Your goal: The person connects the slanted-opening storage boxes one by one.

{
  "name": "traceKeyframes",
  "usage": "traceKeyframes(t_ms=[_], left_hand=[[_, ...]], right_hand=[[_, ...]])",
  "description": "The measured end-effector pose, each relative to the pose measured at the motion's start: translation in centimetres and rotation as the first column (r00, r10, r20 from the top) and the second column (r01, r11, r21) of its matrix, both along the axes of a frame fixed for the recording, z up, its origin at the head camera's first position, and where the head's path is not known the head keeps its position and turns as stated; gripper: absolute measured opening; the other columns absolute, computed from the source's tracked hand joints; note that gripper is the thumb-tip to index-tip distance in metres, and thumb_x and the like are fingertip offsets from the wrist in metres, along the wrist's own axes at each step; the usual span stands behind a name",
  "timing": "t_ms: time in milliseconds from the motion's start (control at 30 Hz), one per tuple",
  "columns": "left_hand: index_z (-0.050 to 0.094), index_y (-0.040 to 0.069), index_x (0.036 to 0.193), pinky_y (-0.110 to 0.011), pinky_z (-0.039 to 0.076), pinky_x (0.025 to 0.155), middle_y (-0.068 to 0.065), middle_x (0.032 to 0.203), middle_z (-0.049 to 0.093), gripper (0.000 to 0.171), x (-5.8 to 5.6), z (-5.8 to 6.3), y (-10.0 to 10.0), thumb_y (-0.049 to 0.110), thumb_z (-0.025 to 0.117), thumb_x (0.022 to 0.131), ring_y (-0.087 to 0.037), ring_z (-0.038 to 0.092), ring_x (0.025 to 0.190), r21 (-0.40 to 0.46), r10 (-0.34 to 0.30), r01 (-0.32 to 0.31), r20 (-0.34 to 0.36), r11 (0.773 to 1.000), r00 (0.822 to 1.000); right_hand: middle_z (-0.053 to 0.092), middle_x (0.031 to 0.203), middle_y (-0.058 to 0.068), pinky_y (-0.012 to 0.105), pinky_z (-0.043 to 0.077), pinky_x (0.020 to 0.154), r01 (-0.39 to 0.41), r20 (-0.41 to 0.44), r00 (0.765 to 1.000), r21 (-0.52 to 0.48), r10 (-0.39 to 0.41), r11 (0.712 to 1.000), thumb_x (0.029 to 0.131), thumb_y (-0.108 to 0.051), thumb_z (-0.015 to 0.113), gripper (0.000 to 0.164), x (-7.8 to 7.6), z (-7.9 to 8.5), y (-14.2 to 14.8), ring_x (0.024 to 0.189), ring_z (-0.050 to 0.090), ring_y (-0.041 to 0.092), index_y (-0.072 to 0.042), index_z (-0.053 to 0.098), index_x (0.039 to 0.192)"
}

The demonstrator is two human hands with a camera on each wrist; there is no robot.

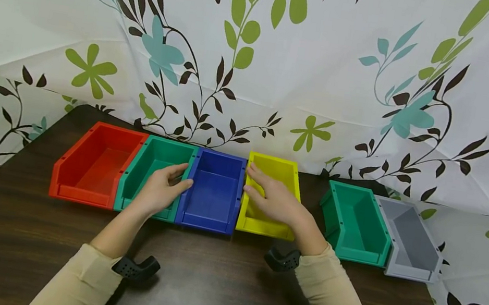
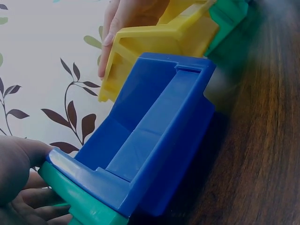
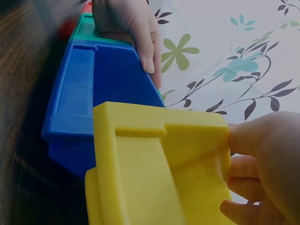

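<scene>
Four bins stand in a row: red point(image 1: 98, 162), green point(image 1: 169, 149), blue point(image 1: 213, 182) and yellow point(image 1: 273, 165). My left hand point(image 1: 159, 187) is over the green bin, its thumb at the wall where green and blue meet. In the left wrist view, the left fingers point(image 2: 37, 199) lie loosely bent beside the green rim. Over the yellow bin reaches my right hand point(image 1: 276, 199), fingers extended, fingertips at its left wall near the blue bin. The right wrist view has the right hand point(image 3: 269, 159) against the yellow rim; the exact contact is partly hidden.
Another green bin point(image 1: 358, 227) and a grey bin point(image 1: 411, 241) stand side by side at the right, apart from the row. All rest on a dark wooden table point(image 1: 206, 284). Behind hangs a white leaf-patterned cloth point(image 1: 332, 71).
</scene>
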State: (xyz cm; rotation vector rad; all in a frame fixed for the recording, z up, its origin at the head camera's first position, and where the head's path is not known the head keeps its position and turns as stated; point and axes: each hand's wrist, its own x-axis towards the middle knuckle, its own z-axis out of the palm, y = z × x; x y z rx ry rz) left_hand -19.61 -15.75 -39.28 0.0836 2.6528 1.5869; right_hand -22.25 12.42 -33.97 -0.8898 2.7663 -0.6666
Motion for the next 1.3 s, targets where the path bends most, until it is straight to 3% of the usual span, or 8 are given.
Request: traceKeyframes(t_ms=[867, 1100, 1300], left_hand=[[0.033, 0.000, 0.145, -0.049, 0.039, 0.104, -0.023, 0.147, 0.037, 0.059, -0.1, 0.1, 0.0, 0.022, 0.055, 0.096, -0.038, 0.040, 0.133, 0.022, -0.004, 0.004, -0.002, 1.000, 1.000], [0.038, 0.000, 0.143, -0.049, 0.041, 0.102, -0.023, 0.144, 0.041, 0.057, -0.1, -0.1, 0.4, 0.022, 0.057, 0.094, -0.038, 0.044, 0.130, 0.003, 0.036, -0.036, -0.018, 0.999, 0.999], [0.038, -0.003, 0.142, -0.051, 0.041, 0.102, -0.025, 0.143, 0.043, 0.055, 0.1, 0.3, 0.4, 0.019, 0.054, 0.095, -0.037, 0.043, 0.131, -0.073, 0.075, -0.079, -0.046, 0.994, 0.996]], right_hand=[[0.017, 0.158, -0.003, 0.041, 0.028, 0.115, 0.066, 0.026, 0.998, -0.022, -0.065, 0.998, 0.100, -0.041, 0.041, 0.058, 0.3, -3.3, -0.6, 0.142, 0.026, 0.016, -0.017, 0.026, 0.150], [0.021, 0.157, 0.000, 0.043, 0.028, 0.115, 0.101, -0.027, 0.994, -0.024, -0.102, 0.995, 0.099, -0.047, 0.038, 0.059, 0.9, -3.9, -0.1, 0.143, 0.027, 0.020, -0.019, 0.027, 0.150], [0.042, 0.147, 0.011, 0.047, 0.036, 0.109, 0.172, -0.151, 0.970, -0.118, -0.189, 0.978, 0.098, -0.044, 0.044, 0.058, 1.8, -3.0, 1.9, 0.134, 0.042, 0.028, -0.009, 0.039, 0.145]])
